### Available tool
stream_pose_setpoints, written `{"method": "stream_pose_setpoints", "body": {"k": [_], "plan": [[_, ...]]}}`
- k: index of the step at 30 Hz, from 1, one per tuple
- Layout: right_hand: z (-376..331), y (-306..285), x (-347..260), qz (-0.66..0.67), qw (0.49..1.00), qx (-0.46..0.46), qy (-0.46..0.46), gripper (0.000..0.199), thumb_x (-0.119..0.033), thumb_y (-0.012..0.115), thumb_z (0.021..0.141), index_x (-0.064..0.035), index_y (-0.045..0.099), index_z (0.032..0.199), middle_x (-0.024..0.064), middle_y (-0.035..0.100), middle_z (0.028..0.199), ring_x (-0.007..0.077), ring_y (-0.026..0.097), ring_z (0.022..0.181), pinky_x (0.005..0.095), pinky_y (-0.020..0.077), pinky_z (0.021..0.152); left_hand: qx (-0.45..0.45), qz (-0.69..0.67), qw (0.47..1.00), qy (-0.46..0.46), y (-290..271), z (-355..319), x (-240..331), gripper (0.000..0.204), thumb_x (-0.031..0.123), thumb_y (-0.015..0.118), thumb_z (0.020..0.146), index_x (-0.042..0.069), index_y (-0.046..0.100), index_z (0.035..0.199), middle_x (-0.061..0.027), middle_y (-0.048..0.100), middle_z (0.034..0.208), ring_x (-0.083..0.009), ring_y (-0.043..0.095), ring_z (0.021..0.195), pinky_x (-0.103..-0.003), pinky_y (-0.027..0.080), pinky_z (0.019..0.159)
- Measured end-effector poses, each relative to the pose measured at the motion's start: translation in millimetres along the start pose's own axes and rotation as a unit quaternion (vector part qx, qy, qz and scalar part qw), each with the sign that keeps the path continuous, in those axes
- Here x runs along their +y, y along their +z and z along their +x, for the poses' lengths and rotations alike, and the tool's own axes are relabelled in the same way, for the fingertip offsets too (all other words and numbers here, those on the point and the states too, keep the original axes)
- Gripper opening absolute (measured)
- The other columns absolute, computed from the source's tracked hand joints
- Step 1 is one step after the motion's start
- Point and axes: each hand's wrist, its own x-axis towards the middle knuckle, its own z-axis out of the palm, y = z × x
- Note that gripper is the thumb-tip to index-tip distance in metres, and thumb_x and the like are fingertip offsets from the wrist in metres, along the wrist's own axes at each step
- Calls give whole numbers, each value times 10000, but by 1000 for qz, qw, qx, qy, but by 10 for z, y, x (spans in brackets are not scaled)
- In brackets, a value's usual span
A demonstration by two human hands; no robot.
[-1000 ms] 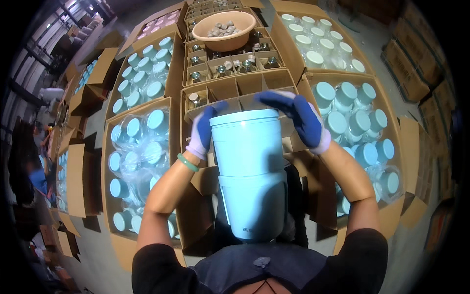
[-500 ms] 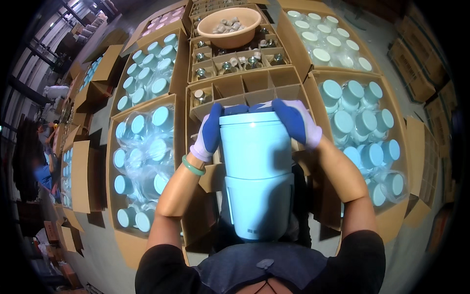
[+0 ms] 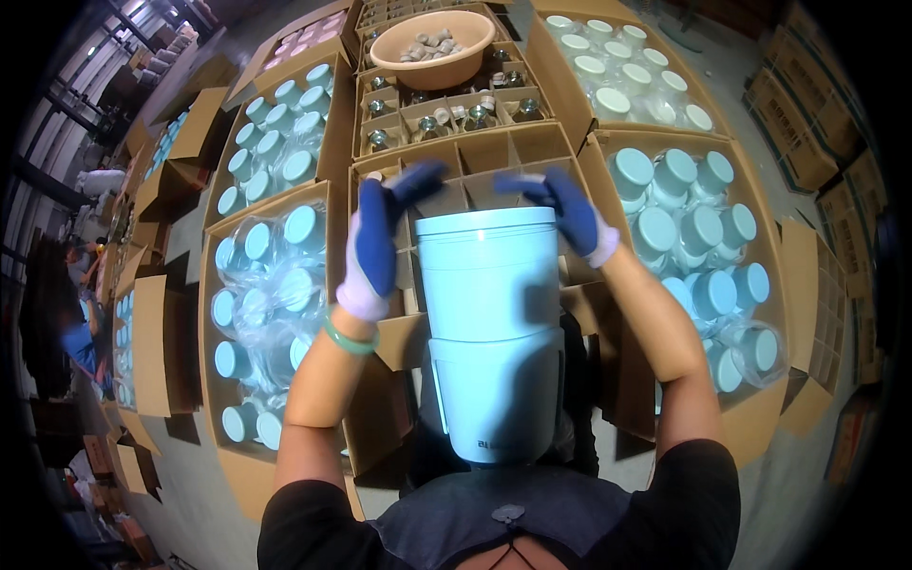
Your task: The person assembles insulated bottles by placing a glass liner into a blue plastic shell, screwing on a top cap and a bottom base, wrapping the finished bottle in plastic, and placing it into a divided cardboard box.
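Note:
A tall light-blue lidded container (image 3: 489, 313) stands in front of my body. Its rim faces the divided cardboard box (image 3: 494, 152) beyond it. My left hand (image 3: 380, 237), in a blue and lilac glove, is off the container's left side with the fingers spread and slightly blurred. On the other side, my right hand (image 3: 570, 214) is near the container's rim, its fingers stretched inward over the box. Nothing shows in either hand, and I cannot tell whether the right one still touches the rim.
Cartons of blue-lidded containers flank me, one on the left (image 3: 261, 313) and one on the right (image 3: 693, 247). Farther ahead, a peach basin (image 3: 437, 66) with small grey pieces sits on a carton of glass bottles. Another person (image 3: 81, 332) is at the far left.
Both hands have let go of the container's rim. My left hand has moved out to the left, and my right hand has lifted slightly and opened. The container stays in place.

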Motion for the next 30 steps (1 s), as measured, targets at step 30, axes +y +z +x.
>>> {"method": "stream_pose_setpoints", "body": {"k": [30], "plan": [[-113, 208, -453, -420, 883, 54, -203, 400, -217, 406, 1051, 12, 601, 1313, 118, 668, 1259, 264, 598, 1216, 342, 389, 1100, 83, -165, 983, 16, -113, -123, -828, 499, 285, 377, 1070, -4, 403, 1477, -120, 589, 1332, -190, 567, 1209, -347, 433, 1074]]}}
